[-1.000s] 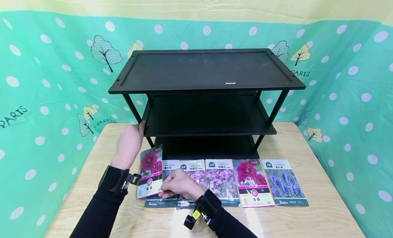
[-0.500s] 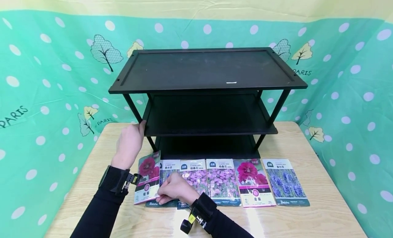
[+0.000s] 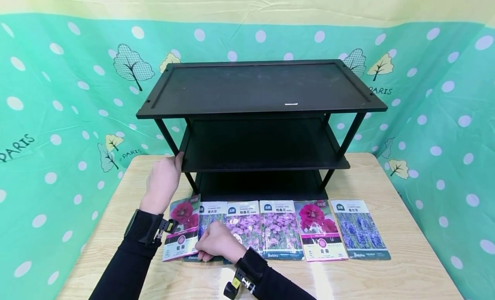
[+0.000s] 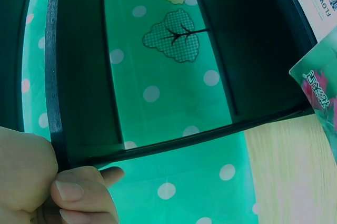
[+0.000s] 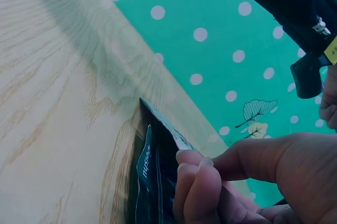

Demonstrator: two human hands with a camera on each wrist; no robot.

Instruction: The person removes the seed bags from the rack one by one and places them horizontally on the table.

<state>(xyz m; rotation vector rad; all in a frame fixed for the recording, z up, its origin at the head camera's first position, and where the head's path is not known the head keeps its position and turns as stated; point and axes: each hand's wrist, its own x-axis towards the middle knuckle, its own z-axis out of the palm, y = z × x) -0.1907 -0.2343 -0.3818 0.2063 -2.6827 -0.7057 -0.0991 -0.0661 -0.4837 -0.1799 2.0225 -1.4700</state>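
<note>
My left hand (image 3: 161,184) grips the left front corner of the middle tier of a black three-tier shelf rack (image 3: 263,87). In the left wrist view, thumb and fingers (image 4: 87,195) close round that corner beside the post. Lower down, my right hand (image 3: 221,242) pinches the lower right edge of a seed packet with magenta flowers (image 3: 179,237). That packet is tilted and partly overlaps a lavender seed packet (image 3: 212,214) beneath it. In the right wrist view its raised edge (image 5: 166,124) runs up to my thumb and fingertips. My right hand hides parts of two packets.
Two seed packets with pink-purple flowers (image 3: 244,225) (image 3: 280,227) lie to the right in the row. Beyond them are another magenta-flower packet (image 3: 319,231) and a lavender packet (image 3: 360,229). A wooden table (image 3: 406,248) carries everything, before a green dotted cloth (image 3: 62,115).
My right hand has shifted the magenta-flower packet left and down, uncovering more of the lavender packet. The left hand stays on the rack corner.
</note>
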